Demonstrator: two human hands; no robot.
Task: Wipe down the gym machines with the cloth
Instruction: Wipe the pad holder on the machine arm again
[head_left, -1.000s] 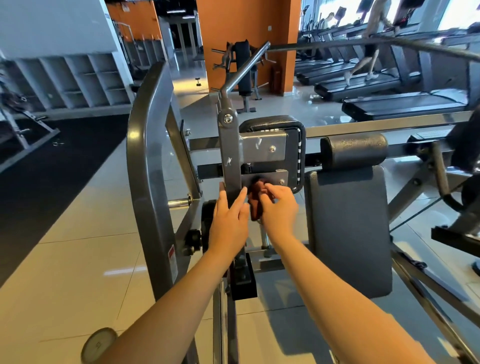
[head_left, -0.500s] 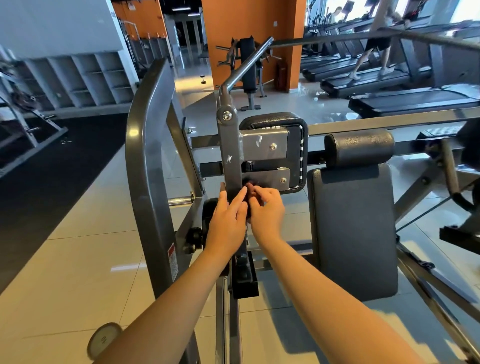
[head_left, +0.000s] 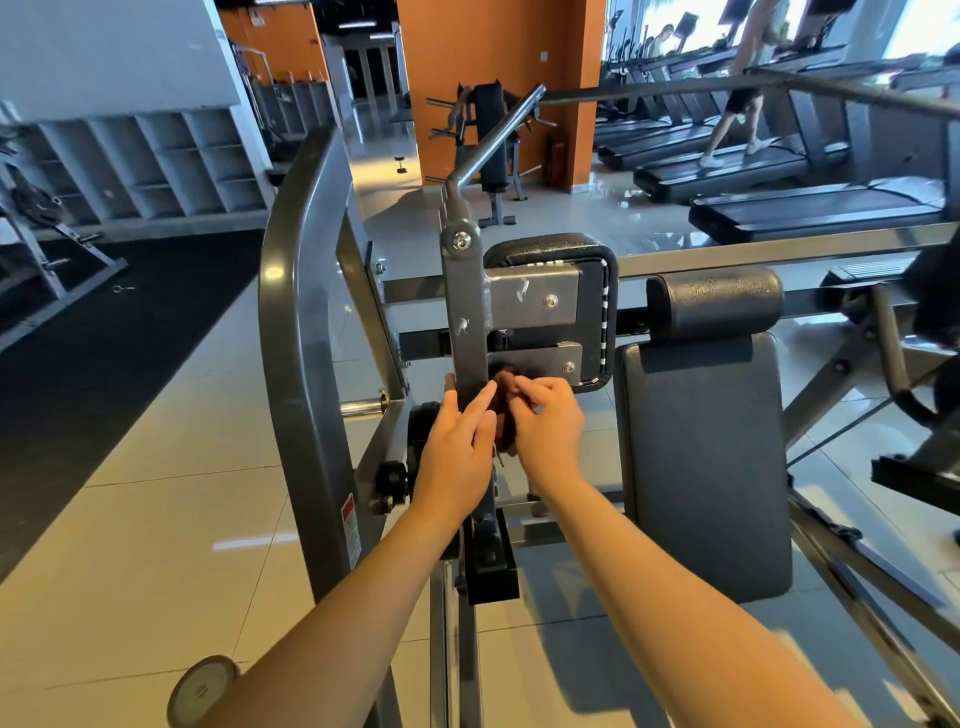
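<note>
A grey steel gym machine (head_left: 465, 306) stands in front of me, with an upright post, two metal brackets and a black pad behind them. A small dark red-brown cloth (head_left: 503, 405) is bunched against the post just under the lower bracket (head_left: 540, 361). My right hand (head_left: 545, 423) grips the cloth with curled fingers. My left hand (head_left: 460, 452) rests flat on the post beside it, fingers straight and pointing up. Most of the cloth is hidden between my two hands.
A black padded backrest (head_left: 701, 457) with a roll pad stands to the right. A curved grey frame bar (head_left: 296, 322) rises at the left. Behind are treadmills (head_left: 810, 208), a person walking on one, an orange column and white shelving. The floor is pale tile with black matting left.
My right hand and the cloth shifted slightly along the post below the lower bracket. My left hand stayed flat on the post. The view has tilted a little.
</note>
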